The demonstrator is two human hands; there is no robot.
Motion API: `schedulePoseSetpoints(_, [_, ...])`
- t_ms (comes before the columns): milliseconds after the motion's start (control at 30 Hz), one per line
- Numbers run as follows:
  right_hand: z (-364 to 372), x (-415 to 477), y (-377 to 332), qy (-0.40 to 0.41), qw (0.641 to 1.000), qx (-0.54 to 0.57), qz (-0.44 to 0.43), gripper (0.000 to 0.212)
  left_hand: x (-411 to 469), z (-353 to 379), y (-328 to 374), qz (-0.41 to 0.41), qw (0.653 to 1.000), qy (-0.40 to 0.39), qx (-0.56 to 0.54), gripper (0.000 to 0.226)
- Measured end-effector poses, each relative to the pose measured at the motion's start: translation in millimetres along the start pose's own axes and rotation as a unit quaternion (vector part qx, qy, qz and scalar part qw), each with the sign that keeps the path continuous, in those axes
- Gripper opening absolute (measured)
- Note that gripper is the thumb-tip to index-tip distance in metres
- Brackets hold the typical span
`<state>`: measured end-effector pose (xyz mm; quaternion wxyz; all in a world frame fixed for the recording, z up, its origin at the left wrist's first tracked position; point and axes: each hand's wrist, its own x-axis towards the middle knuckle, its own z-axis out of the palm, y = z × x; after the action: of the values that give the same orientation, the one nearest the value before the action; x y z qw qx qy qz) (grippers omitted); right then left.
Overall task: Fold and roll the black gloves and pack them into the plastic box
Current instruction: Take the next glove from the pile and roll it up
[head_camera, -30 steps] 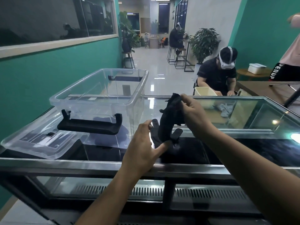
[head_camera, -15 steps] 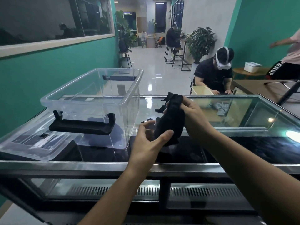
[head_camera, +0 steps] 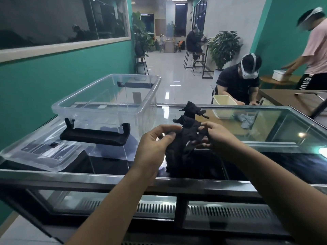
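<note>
I hold the black gloves (head_camera: 184,144) in the air above the glass counter top (head_camera: 265,131), a crumpled dark bundle with fingers sticking up at its top. My left hand (head_camera: 154,149) grips the bundle's left side between thumb and fingers. My right hand (head_camera: 214,137) pinches its right edge. The clear plastic box (head_camera: 106,110) stands open to the left of my hands, with black clip handles at its near and far ends. I cannot tell how many gloves are in the bundle.
The box's clear lid (head_camera: 40,154) lies flat under and in front of the box at the counter's left end. A metal rail (head_camera: 88,179) runs along the near edge. Beyond the counter a seated person (head_camera: 240,85) works at a cream tub (head_camera: 224,106); another person (head_camera: 315,57) stands far right.
My hands shifted from a stacked hold to gripping the bundle from both sides, the right hand dropping lower. The gloves now hang spread between them. The head camera came closer.
</note>
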<state>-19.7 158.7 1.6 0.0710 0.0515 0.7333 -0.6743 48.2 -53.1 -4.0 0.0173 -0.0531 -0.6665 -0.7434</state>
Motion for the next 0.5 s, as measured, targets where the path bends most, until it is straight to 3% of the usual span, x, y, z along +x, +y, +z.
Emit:
schedulePoseSetpoints(100, [-3.0, -6.4, 5.4, 0.017, 1.0, 0.008, 0.023, 0.018, 2.7, 4.0, 8.0, -0.004, 1.0, 0.007, -0.016, 0.026])
schedulePoseSetpoints(167, [-2.6, -15.3, 5.9, 0.003, 0.998, 0.036, 0.047, 0.041, 5.6, 4.9, 9.2, 0.004, 1.0, 0.01, -0.02, 0.029])
schedulePoseSetpoints(267, [-1.1, -27.9, 3.3, -0.116, 0.985, 0.082, 0.101, 0.087, 6.4, 6.3, 8.8, 0.012, 0.999, 0.011, -0.031, 0.032])
schedulePoseSetpoints(333, [3.4, -31.5, 4.4, -0.187, 0.971, 0.103, 0.104, 0.101, 5.1, 7.0, 6.2, 0.012, 0.999, 0.005, -0.04, 0.033])
schedulePoseSetpoints(500, [23.0, -33.1, 9.0, -0.292, 0.926, 0.228, 0.078, 0.1, -2.0, 5.9, -1.2, -0.005, 0.997, -0.009, -0.083, 0.034])
